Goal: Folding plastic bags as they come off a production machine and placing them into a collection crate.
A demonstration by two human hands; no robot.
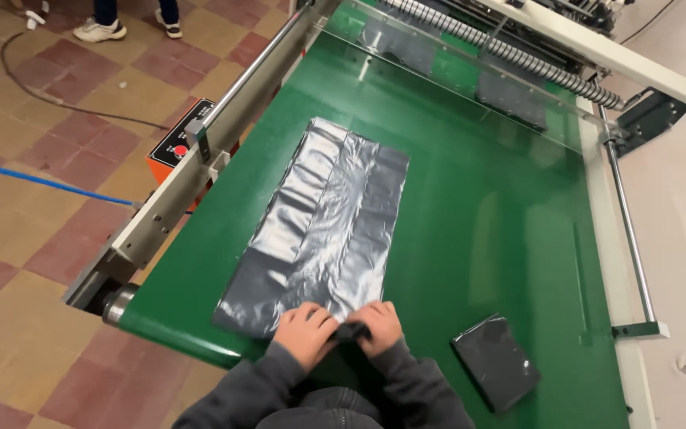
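Note:
A long flat stack of shiny black plastic bags (323,226) lies lengthwise on the green conveyor belt (478,214). At its near end my left hand (304,333) and my right hand (380,324) sit side by side, both pinching a bunched black fold of the bags between them. Both arms wear grey sleeves.
A small folded black bag bundle (495,361) rests on the belt to the right of my hands. A clear guard (454,71) and a spiral roller (510,52) cross the far end. An orange control box (176,147) hangs on the left rail. Someone's shoes (101,30) stand far left.

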